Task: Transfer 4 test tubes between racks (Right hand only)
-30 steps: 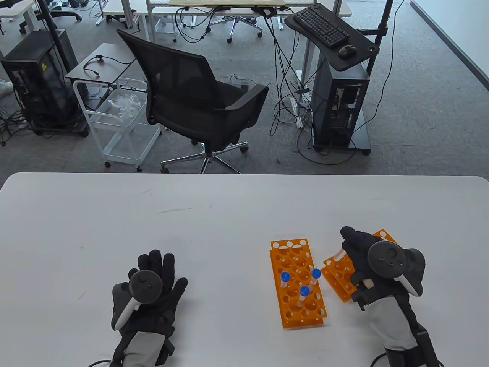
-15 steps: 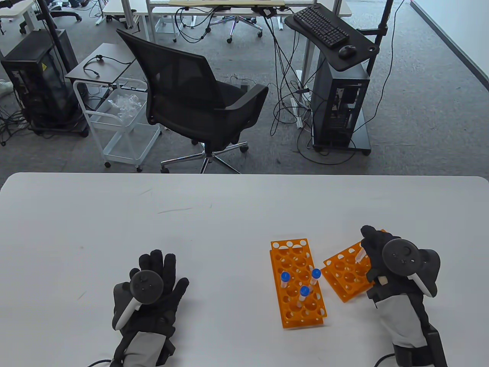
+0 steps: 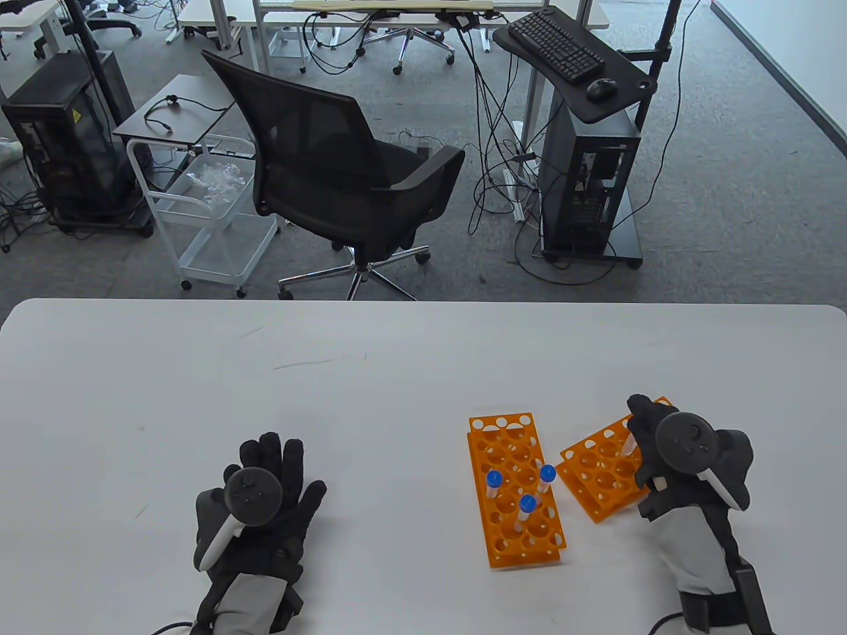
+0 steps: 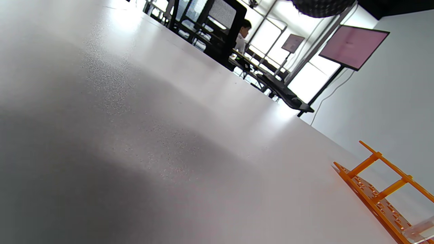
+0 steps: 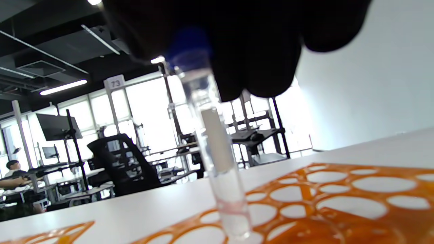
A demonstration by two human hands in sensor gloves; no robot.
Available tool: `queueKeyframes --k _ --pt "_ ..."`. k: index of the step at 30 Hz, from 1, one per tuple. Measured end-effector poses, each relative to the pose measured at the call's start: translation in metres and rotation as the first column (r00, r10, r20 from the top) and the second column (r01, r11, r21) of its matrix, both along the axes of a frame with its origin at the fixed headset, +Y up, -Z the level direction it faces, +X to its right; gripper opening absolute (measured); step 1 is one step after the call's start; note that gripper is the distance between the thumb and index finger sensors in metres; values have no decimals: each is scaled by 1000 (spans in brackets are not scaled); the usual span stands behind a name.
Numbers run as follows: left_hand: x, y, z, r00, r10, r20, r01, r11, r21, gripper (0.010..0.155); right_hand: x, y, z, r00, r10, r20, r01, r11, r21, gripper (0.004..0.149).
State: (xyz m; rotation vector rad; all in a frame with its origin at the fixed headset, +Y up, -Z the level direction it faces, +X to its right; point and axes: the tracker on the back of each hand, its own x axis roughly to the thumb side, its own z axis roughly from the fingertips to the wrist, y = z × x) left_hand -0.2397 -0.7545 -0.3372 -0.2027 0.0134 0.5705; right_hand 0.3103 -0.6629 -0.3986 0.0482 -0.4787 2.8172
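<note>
Two orange racks lie at the table's front right. The left rack holds three blue-capped tubes. My right hand hovers over the tilted right rack and pinches a clear tube by its blue cap. In the right wrist view my right hand holds the tube upright, with its lower end at a hole of the right rack. My left hand rests flat on the table, fingers spread, holding nothing.
The white table stretches wide to the left and back. The left wrist view shows only bare table and the left rack's end. An office chair stands beyond the far edge.
My right hand has carried the tube rightward, from the right rack's left end to its far side, and lowered it to a hole. The left hand has not moved.
</note>
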Motion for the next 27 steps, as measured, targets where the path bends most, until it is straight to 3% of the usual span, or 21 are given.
queueKeyframes --k 27 --pt "-2 1 0 1000 1 -6 -1 1000 1 71 2 -28 -10 999 35 15 -33 993 -115 46"
